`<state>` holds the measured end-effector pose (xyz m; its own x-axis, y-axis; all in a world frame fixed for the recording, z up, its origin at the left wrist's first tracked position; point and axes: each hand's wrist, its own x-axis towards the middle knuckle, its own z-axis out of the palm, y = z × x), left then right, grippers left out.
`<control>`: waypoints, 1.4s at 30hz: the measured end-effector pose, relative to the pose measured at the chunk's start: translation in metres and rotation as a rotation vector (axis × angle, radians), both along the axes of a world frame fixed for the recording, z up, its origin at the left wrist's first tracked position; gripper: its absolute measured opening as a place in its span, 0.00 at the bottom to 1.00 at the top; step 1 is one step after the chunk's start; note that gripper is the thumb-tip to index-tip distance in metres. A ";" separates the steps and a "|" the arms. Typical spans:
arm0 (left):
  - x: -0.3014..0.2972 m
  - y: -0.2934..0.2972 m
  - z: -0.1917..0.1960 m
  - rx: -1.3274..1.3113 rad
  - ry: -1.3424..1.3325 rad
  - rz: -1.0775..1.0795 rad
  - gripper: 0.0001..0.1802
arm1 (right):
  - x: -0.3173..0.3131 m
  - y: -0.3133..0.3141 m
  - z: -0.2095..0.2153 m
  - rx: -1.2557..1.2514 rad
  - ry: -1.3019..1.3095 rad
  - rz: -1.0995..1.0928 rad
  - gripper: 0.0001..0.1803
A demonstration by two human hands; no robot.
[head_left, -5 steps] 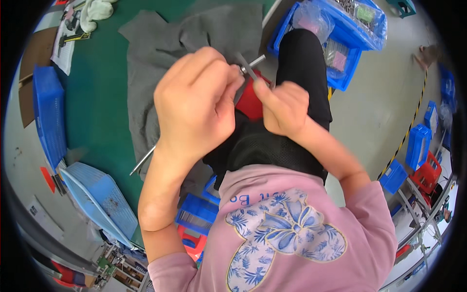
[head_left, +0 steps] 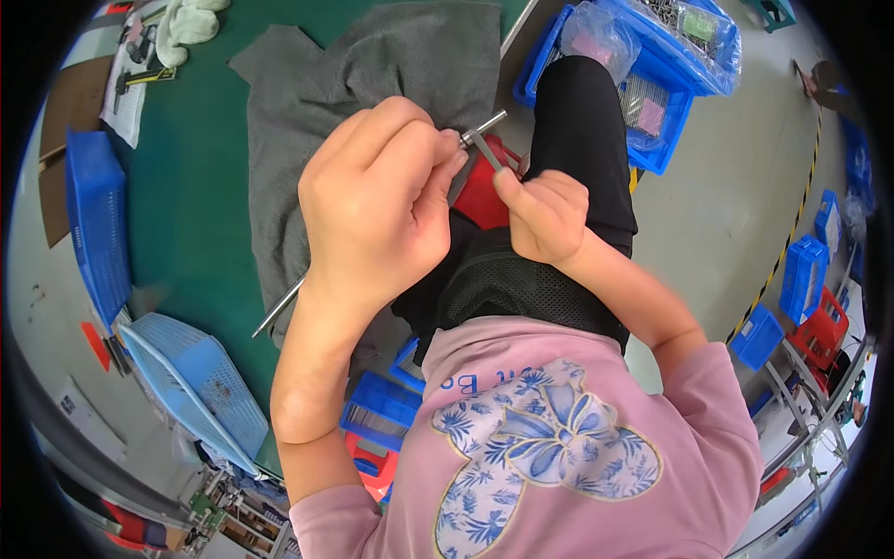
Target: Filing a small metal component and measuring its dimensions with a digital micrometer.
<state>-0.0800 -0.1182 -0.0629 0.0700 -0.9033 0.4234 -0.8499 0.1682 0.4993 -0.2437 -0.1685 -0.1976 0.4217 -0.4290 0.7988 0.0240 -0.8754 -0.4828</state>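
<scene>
My left hand [head_left: 377,200] is closed around a thin metal rod [head_left: 489,124], which slants from the lower left, behind my wrist, up to a bright end right of the fingers. A collar or step on the rod shows beside my fingertips. Thumb and fingers of my right hand [head_left: 548,219] grip a narrow, flat grey metal file [head_left: 487,152]. Its far end touches or lies just against the rod near the collar. Below both hands, a grey cloth [head_left: 279,121] is spread on the green tabletop [head_left: 177,224].
Blue bins [head_left: 675,140] holding metal parts and plastic bags stand at the upper right. A light-blue basket [head_left: 228,391] and a darker blue basket [head_left: 93,214] line the table's left side. A white glove [head_left: 191,23] and calipers [head_left: 140,76] lie at the upper left.
The file has drawn back toward me; its tip, which stuck out past the rod, is now at the rod. My right hand has shifted slightly down, while my left hand has barely moved.
</scene>
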 end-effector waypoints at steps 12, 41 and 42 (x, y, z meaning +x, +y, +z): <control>0.001 0.002 0.001 0.016 -0.015 0.017 0.09 | -0.039 0.001 -0.006 0.004 0.050 0.046 0.31; 0.039 -0.001 0.065 -0.179 0.022 0.261 0.08 | -0.071 0.011 0.007 0.219 0.182 -0.039 0.22; 0.052 -0.002 0.067 -0.175 0.034 0.293 0.08 | -0.071 0.015 0.008 0.246 0.188 -0.038 0.22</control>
